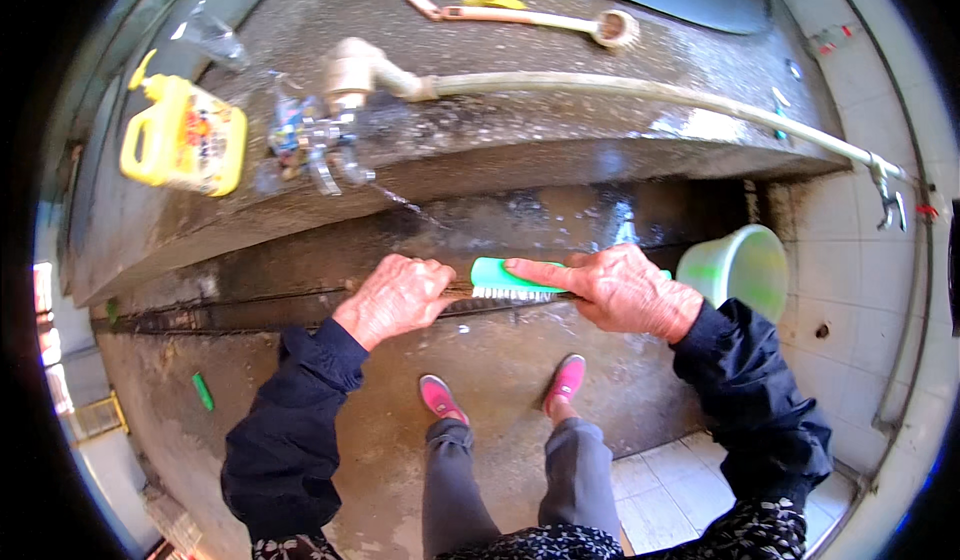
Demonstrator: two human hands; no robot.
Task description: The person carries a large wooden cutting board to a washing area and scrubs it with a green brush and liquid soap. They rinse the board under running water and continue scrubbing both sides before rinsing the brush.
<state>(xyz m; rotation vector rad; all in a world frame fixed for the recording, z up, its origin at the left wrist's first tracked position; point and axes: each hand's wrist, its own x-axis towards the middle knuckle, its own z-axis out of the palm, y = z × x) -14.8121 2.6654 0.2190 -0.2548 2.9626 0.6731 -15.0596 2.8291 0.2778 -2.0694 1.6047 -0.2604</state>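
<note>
My right hand (625, 288) is closed around a scrub brush (505, 275) with a green back and white bristles, its index finger stretched along the back. The bristles point down at a thin brown, stick-like thing (460, 291). One end of that thing is pinched in my left hand (398, 298), with its fingers closed. Most of it is hidden behind the brush and the hands, so its kind cannot be made out. Ahead and to the left, a metal tap (335, 150) lets out a thin stream of water (410, 205) over the trough.
A yellow pump jug (190, 138) stands on the concrete ledge at the left, near a clear plastic bottle (212, 40). A long-handled round brush (612, 30) lies farther back. The pale pipe (600, 84) crosses to the right wall. A light green bucket (735, 272) leans at right.
</note>
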